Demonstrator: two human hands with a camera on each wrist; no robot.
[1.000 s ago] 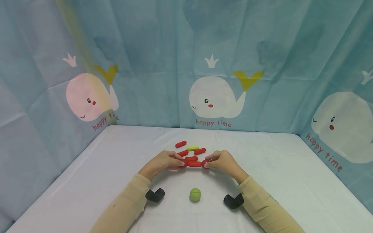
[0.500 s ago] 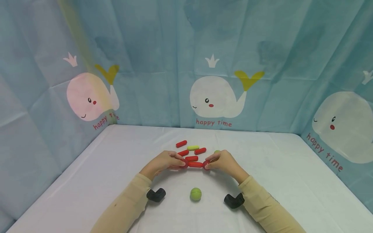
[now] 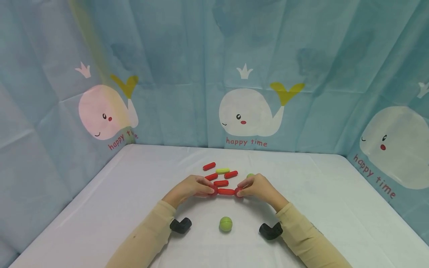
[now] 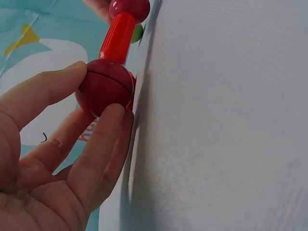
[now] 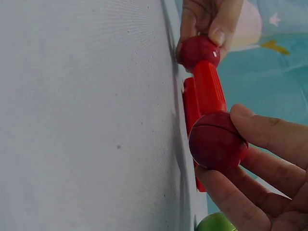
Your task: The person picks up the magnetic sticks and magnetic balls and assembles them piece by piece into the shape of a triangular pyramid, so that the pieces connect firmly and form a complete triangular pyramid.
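My left hand (image 3: pixel 192 186) pinches a dark red ball (image 4: pixel 105 86) with a seam round it, thumb on one side and fingertips on the other. A matching dark red ball (image 5: pixel 219 142) is pinched by my right hand (image 3: pixel 258 188). Between the two balls a red toy sausage (image 3: pixel 226 192) lies crosswise, its ends against them. Both wrist views show this sausage raised off the white table. Just behind it another red toy sausage (image 3: pixel 221 183) lies on the tabletop.
Farther back lie more red toy sausages (image 3: pixel 209 166) and a yellow toy corn cob (image 3: pixel 222 171). A green ball (image 3: pixel 226 224) sits between my forearms; a second green ball (image 3: pixel 250 175) is partly hidden behind my right hand. The blue whale-print curtain (image 3: pixel 171 111) surrounds the white table (image 3: pixel 134 175).
Both hands have drawn the balls and the sausage between them slightly towards me, widening the gap to the sausage behind. The grips look the same; the loose things have stayed put.
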